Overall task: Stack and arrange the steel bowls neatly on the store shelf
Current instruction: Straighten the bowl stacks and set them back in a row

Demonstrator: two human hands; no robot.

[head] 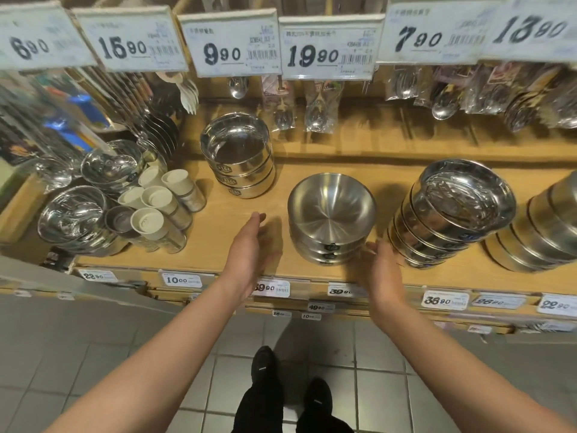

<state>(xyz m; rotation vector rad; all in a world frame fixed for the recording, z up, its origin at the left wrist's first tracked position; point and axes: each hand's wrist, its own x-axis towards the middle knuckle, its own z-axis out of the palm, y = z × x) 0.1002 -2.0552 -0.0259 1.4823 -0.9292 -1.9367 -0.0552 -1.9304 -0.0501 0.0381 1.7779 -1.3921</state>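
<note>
Flanking a stack of brushed steel bowls (pixel 331 218) mid-shelf (pixel 224 226), the left hand (pixel 249 245) and right hand (pixel 384 270) hover with straight fingers, holding nothing; the round bowls sit nested upright, mouths facing up.

The pale wooden store shelf (pixel 218 214) carries four stacks of shiny steel bowls (pixel 331 218), plus cream-lidded steel cups (pixel 162 207) at left

Two hands (pixel 249 245), six hanging price signs (pixel 329 48), three brushed steel bowls (pixel 331 207) in the middle stack.
</note>
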